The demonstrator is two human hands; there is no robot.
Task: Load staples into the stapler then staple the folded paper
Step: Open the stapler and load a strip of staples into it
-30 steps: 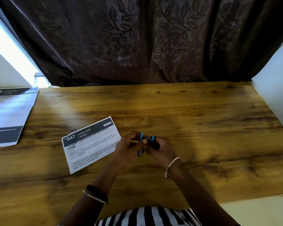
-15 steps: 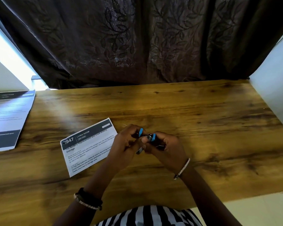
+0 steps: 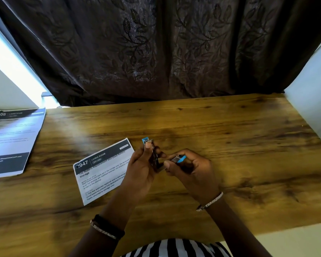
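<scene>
The stapler (image 3: 155, 160) is being held hinged open, just above the table (image 3: 230, 145), dead centre. Its upper arm is gripped upright in the left hand (image 3: 141, 171), with the thumb laid along it and the blue tip pointing to twelve o'clock. The lower half, blue end toward three o'clock, is clamped in the curled fingers of the right hand (image 3: 193, 173). Whether a strip of staples is seated in the channel cannot be told, as it is too small and too shadowed. The loading step is judged to be in hand.

Trouble could come quickly. A fingertip could be pinched if the sprung halves are let go, and a strip could be broken or dropped if pushed in crooked.

The folded paper (image 3: 100, 169) is lying flat at nine o'clock from the hands, untouched and not yet stapled. A second printed sheet (image 3: 11, 143) is seen well apart at the far nine o'clock edge, and a dark patterned curtain (image 3: 156, 52) hangs at twelve. The route to the paper is crossed only by the left hand, which covers its three o'clock edge.
</scene>
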